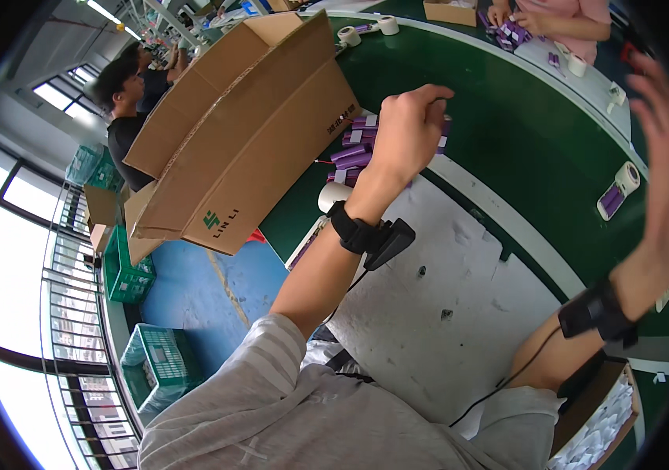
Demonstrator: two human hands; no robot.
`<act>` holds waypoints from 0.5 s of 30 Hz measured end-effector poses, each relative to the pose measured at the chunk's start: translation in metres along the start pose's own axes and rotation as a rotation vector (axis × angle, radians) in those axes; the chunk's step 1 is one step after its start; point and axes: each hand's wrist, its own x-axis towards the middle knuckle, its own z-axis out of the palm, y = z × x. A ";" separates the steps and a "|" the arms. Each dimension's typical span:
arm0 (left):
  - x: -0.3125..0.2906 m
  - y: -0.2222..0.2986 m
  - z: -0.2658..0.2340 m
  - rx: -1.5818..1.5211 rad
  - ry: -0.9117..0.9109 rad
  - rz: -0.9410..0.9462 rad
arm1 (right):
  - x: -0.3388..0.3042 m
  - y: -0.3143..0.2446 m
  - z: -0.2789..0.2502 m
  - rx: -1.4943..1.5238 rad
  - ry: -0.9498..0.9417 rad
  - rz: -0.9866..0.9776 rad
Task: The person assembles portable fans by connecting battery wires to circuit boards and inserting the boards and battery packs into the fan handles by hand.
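Observation:
My left hand (410, 129) is over a cluster of purple-wrapped cylinder packs (354, 157) that look like battery packs, with white labels and thin wires. Its fingers curl in, the forefinger bent toward the right; whatever they hold, if anything, is hidden. Another purple end (442, 143) shows just right of the wrist. Raised at the right edge is my right hand (656, 133), smeared slightly by motion, fingers spread and nothing visible in them. It is nearest to a purple pack (610, 200) with a white tape roll (627, 177) on the green surface.
A large open cardboard box (264, 149) stands at left, beside a white roll (333, 196). In front of me lies a scuffed grey tabletop (428, 290). Green crates (163, 360) are on the blue floor. A box of white pieces (601, 423) sits lower right. A person (550, 23) handles purple packs opposite.

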 end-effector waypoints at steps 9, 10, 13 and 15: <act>-0.031 0.054 -0.066 -0.142 -0.010 0.138 | -0.022 0.079 0.158 -0.077 -0.823 0.251; -0.037 0.052 -0.076 -0.072 0.022 0.170 | -0.022 0.084 0.159 0.024 -0.848 0.310; -0.057 0.033 -0.153 0.716 0.449 0.328 | -0.017 0.083 0.160 0.081 -0.826 0.336; -0.077 0.024 -0.202 1.072 0.526 0.112 | -0.017 0.082 0.157 0.106 -0.809 0.351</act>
